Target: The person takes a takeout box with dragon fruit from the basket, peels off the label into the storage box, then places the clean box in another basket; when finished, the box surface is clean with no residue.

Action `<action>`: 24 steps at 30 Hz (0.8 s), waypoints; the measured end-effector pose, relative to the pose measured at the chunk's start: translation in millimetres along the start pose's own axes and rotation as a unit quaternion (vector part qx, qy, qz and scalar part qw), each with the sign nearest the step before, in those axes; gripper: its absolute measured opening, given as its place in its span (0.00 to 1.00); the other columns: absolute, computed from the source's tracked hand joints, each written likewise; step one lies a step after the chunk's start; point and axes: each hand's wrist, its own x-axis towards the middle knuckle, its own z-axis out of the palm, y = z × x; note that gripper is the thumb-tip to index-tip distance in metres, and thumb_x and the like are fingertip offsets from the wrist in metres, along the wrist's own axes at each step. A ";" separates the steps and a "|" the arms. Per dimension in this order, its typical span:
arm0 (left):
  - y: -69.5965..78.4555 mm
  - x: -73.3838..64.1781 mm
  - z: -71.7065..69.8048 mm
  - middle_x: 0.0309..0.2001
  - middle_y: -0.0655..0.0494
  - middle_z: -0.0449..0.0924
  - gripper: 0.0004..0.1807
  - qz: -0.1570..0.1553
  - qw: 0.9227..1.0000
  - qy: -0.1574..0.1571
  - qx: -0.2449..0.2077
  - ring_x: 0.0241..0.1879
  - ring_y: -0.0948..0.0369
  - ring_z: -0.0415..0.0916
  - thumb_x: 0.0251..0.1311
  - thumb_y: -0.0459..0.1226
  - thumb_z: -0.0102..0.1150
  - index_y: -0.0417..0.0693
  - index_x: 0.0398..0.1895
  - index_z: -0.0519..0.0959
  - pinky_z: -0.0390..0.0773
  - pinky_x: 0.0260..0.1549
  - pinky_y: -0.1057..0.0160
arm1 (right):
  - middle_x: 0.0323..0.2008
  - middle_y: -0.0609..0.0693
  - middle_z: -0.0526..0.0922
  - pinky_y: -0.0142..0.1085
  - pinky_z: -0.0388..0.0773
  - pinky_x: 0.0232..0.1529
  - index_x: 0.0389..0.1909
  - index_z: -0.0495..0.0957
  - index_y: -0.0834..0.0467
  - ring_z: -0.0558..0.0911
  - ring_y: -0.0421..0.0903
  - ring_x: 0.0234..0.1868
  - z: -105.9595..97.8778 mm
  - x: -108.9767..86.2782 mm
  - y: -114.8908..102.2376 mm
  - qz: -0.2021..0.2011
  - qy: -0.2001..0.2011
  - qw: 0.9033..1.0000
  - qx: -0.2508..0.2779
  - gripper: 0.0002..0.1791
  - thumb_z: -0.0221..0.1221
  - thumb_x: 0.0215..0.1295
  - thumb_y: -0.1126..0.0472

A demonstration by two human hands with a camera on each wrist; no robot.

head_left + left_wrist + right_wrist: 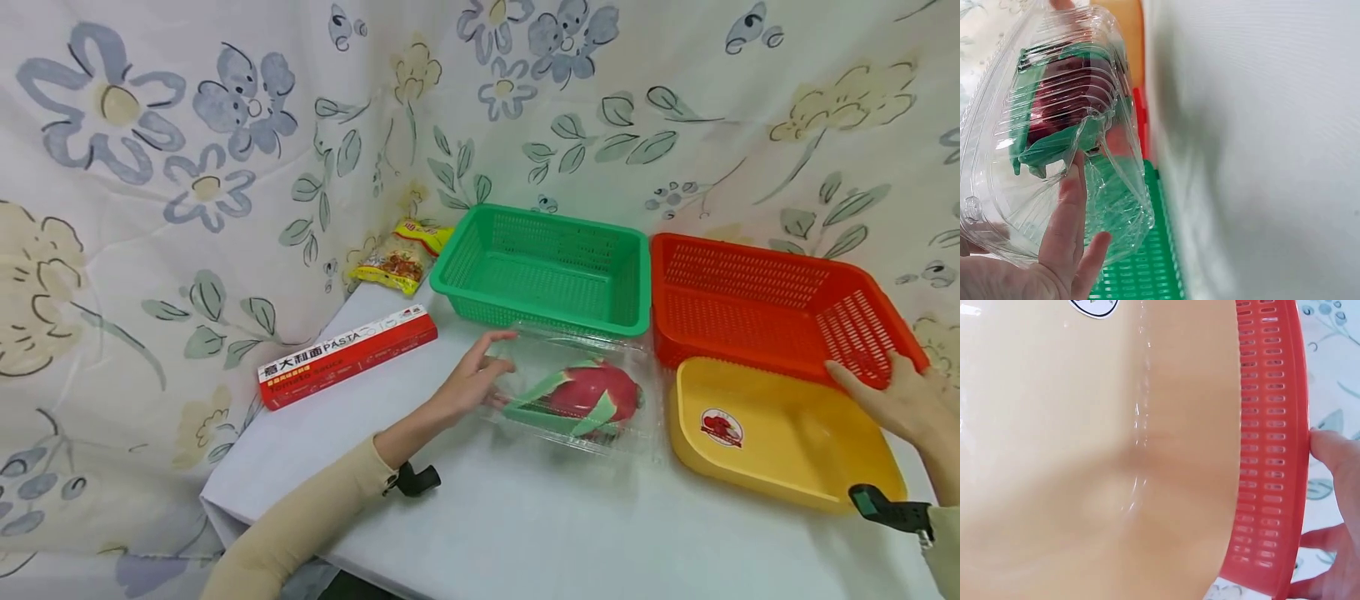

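In the head view, my left hand [472, 379] grips the left end of a clear plastic box [517, 358]. Inside it lies a red dragon fruit [588, 392] with green scales. The left wrist view shows fingers [1066, 212] stretched along the clear wall, the thumb partly seen through the plastic. At the near right corner of the red basket [738, 325], my right hand [903, 400] touches the rim with thumb and fingers spread. Some right fingertips disappear behind that rim in the right wrist view. Directly before the red basket stands a yellow tray [780, 433].
A green basket [540, 312] stands behind the clear box, beside the red one. To its left lie a yellow food packet [397, 258] and a red and white pasta box [348, 354]. Flowered cloth [247, 200] hangs around the white table [525, 517].
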 end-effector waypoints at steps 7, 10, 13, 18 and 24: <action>12.7 -9.4 -4.0 0.58 0.28 0.72 0.26 0.016 1.000 0.003 -0.019 0.25 0.56 0.82 0.73 0.35 0.41 0.52 0.72 0.58 0.84 0.33 0.49 | 0.63 0.85 0.43 0.76 0.56 0.53 0.70 0.38 0.79 0.48 0.82 0.60 2.4 -3.8 1.9 0.018 -0.016 1.000 -0.009 0.56 0.46 0.68 0.33; 18.6 -8.5 -5.4 0.58 0.28 0.72 0.25 0.022 1.000 -0.001 -0.017 0.23 0.58 0.81 0.73 0.35 0.40 0.53 0.72 0.58 0.84 0.32 0.52 | 0.64 0.85 0.43 0.77 0.54 0.54 0.69 0.38 0.79 0.46 0.83 0.61 1.7 -4.6 2.5 0.018 -0.016 1.000 -0.008 0.56 0.46 0.69 0.33; 23.3 -5.9 -5.9 0.58 0.28 0.72 0.25 0.026 1.000 -0.005 -0.015 0.22 0.58 0.80 0.74 0.34 0.40 0.53 0.72 0.58 0.84 0.30 0.57 | 0.64 0.85 0.43 0.76 0.53 0.55 0.69 0.38 0.79 0.46 0.83 0.61 1.4 -5.3 2.5 0.016 -0.013 1.000 -0.011 0.56 0.45 0.69 0.33; 27.4 -4.0 -3.6 0.57 0.29 0.73 0.25 0.022 0.999 -0.009 -0.021 0.24 0.57 0.82 0.74 0.34 0.40 0.53 0.73 0.58 0.84 0.30 0.56 | 0.64 0.85 0.40 0.76 0.53 0.56 0.69 0.38 0.79 0.44 0.83 0.61 2.0 -7.8 2.8 0.018 -0.021 1.000 -0.006 0.57 0.45 0.68 0.32; 34.1 1.7 3.6 0.57 0.32 0.73 0.26 0.026 0.999 -0.008 -0.042 0.27 0.53 0.84 0.73 0.36 0.42 0.54 0.72 0.59 0.84 0.32 0.52 | 0.63 0.85 0.44 0.76 0.51 0.57 0.70 0.40 0.79 0.46 0.83 0.60 -0.9 -7.0 1.4 0.009 -0.006 1.000 -0.007 0.55 0.45 0.69 0.33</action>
